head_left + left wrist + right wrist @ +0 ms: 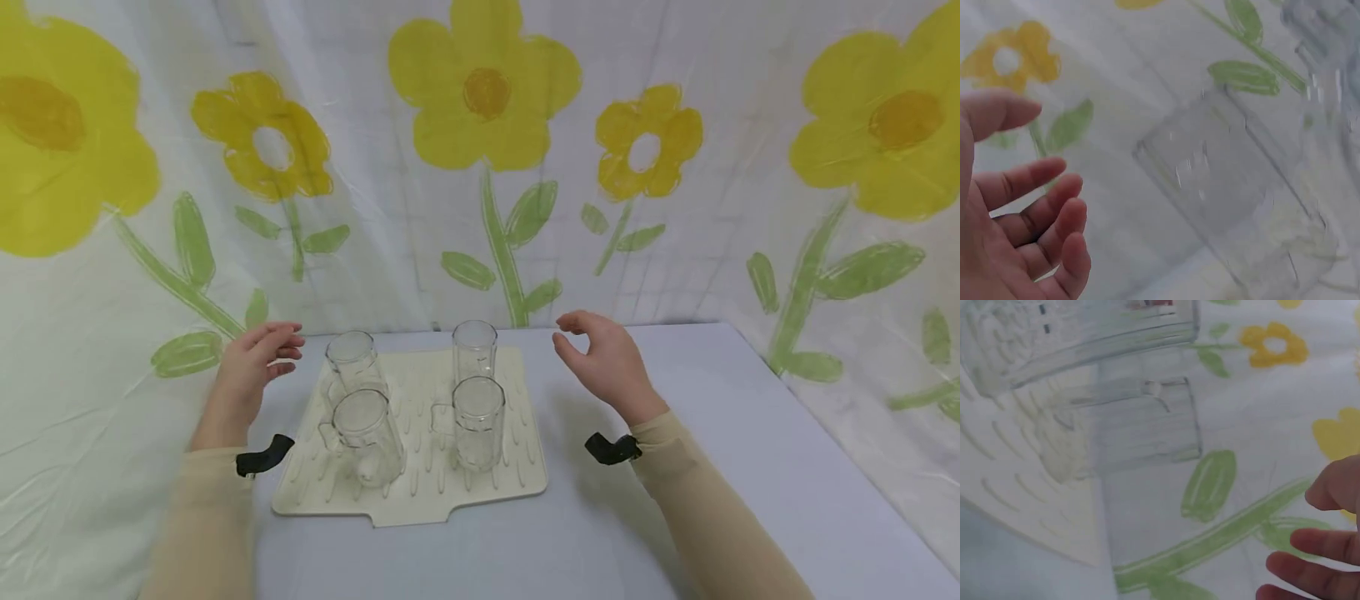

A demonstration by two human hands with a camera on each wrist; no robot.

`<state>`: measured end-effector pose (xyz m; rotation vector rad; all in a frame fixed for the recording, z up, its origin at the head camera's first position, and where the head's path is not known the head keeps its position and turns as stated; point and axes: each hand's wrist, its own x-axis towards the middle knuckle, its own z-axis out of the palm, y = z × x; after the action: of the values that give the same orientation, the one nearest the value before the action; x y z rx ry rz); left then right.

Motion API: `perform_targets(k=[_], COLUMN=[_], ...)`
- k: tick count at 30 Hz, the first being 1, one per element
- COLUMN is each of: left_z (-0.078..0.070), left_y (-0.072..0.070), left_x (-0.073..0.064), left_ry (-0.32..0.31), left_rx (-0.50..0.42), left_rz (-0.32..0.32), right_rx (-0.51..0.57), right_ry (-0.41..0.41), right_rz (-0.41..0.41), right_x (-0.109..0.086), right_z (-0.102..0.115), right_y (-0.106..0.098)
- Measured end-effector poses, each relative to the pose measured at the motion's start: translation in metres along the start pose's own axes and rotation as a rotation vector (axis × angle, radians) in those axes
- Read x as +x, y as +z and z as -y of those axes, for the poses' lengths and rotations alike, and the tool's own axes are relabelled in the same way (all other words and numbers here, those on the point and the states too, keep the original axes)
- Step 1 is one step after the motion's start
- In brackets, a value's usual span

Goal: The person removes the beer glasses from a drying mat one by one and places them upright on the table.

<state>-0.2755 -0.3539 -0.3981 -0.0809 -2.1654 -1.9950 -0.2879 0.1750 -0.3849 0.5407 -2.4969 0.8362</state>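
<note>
Several clear glass mugs stand on a cream drying mat (420, 500): a back left mug (352, 358), a front left mug (371, 442), a back right mug (474, 346) and a front right mug (478, 429). Handles on the two front ones point left. My left hand (258, 367) hovers left of the back left mug, fingers loosely bent and holding nothing. On the other side, my right hand (603, 358) is raised right of the back right mug, thumb and fingers apart around air. Both wrist views show a gap between fingers and glass.
The mat lies on a table with a white cover (600, 533). Behind it hangs a white curtain (375, 275) painted with yellow flowers and green leaves, close to the table's back edge. Raised ridges run across the mat.
</note>
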Motion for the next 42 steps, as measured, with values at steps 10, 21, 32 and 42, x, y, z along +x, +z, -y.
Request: perform_targets(k=[10, 21, 32, 42], left_z=[0.092, 0.102, 0.102, 0.101], left_y=[-0.018, -0.02, -0.02, -0.019], left_x=[0.006, -0.001, 0.001, 0.002], left_ry=[-0.266, -0.239, -0.236, -0.229], left_rx=[-0.378, -0.478, -0.444, -0.431], left_rz=[0.152, 0.067, 0.025, 0.018], right_rx=[0.313, 0.272, 0.271, 0.303], right_ry=[0.071, 0.063, 0.068, 0.099], right_rz=[0.223, 0.361, 0.393, 0.339], right_x=[0.018, 0.038, 0.04, 0.046], right_z=[0.012, 0.025, 0.025, 0.024], right_y=[0.04, 0.068, 0.088, 0.104])
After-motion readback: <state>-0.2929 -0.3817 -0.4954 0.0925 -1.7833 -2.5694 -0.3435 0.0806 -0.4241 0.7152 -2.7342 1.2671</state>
